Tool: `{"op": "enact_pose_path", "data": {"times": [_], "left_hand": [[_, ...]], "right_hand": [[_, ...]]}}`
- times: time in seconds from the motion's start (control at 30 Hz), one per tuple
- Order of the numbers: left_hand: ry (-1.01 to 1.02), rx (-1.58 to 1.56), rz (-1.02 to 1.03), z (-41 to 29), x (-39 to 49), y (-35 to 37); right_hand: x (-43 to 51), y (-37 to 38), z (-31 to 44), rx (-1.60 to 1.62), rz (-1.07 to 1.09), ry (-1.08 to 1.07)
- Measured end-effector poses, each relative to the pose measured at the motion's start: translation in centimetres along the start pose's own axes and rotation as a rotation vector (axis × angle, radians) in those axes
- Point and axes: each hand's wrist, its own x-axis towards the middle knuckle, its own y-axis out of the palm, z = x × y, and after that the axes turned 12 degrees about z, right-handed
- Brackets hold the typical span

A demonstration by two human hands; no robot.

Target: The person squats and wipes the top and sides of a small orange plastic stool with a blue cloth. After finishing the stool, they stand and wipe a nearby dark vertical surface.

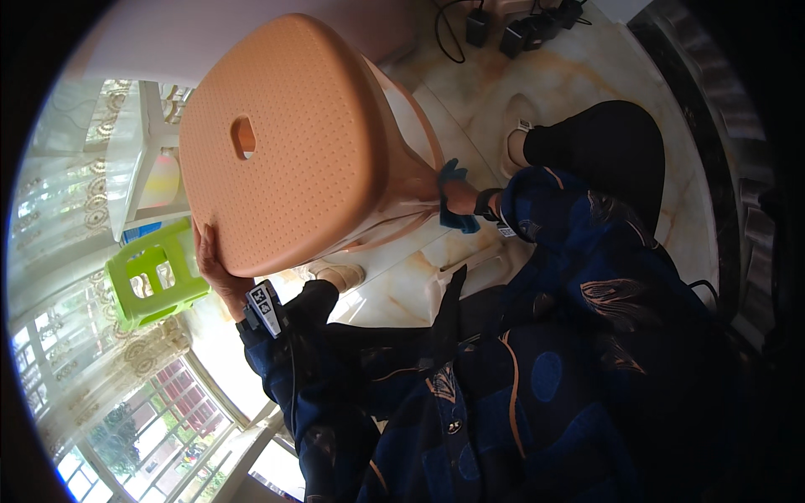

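An orange plastic stool (295, 144) is tilted before me, its dimpled seat with a slot turned toward the left and up. My left hand (214, 264) holds the seat by its near left rim, thumb on the top face. Down at the stool's leg, my right hand (460, 196) has a dark teal cloth (459, 222) bunched about it. That cloth touches or lies very near the leg; its fingers are mostly hidden by cloth and leg. Each wrist wears a strap, and a small device with a printed code (265, 308) sits on the left one.
A green plastic stool (154, 276) stands at the left by sheer curtains (94, 188) and a barred window. Black power adapters (528, 31) with cables lie on the marble-patterned floor (484, 82). My sandalled feet flank a low beige plastic piece (468, 267).
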Motion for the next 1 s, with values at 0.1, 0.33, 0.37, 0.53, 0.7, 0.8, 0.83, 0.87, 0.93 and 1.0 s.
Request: {"op": "enact_pose_path", "data": {"times": [0.1,0.33,0.37,0.53,0.7,0.8,0.83,0.87,0.93,1.0], "left_hand": [[-0.019,-0.004,-0.076,-0.1,0.1,0.2],[0.002,0.043,-0.054,-0.4,0.2,0.6],[0.014,0.043,-0.053,-0.4,0.2,0.6],[-0.001,0.002,-0.097,-0.5,0.1,0.6],[0.035,-0.009,-0.160,-0.3,-0.2,1.3],[0.024,-0.015,-0.233,-0.4,-0.4,1.4],[0.040,0.037,-0.222,-0.4,-0.5,1.3],[0.057,0.090,-0.210,-0.5,-0.7,1.3],[0.117,0.252,-0.189,-0.7,-1.1,1.4],[0.336,0.611,-0.222,-0.9,-1.5,2.2]], "right_hand": [[0.0,-0.5,0.3,0.197,-0.099,0.027],[-5.8,-8.5,5.7,0.618,-0.571,-0.035],[-6.2,-9.6,6.4,0.685,-0.574,-0.027],[-7.8,-15.8,9.0,1.182,-0.477,-0.359],[-11.7,-20.9,11.8,1.516,-0.575,-0.570],[-13.5,-22.1,13.7,1.420,-0.736,-0.522],[-14.2,-22.5,14.2,1.394,-0.797,-0.462],[-14.9,-22.8,14.5,1.374,-0.854,-0.520],[-16.2,-23.8,14.5,1.126,-0.993,-0.702],[-17.4,-24.1,14.6,1.037,-0.876,-0.769]]}}
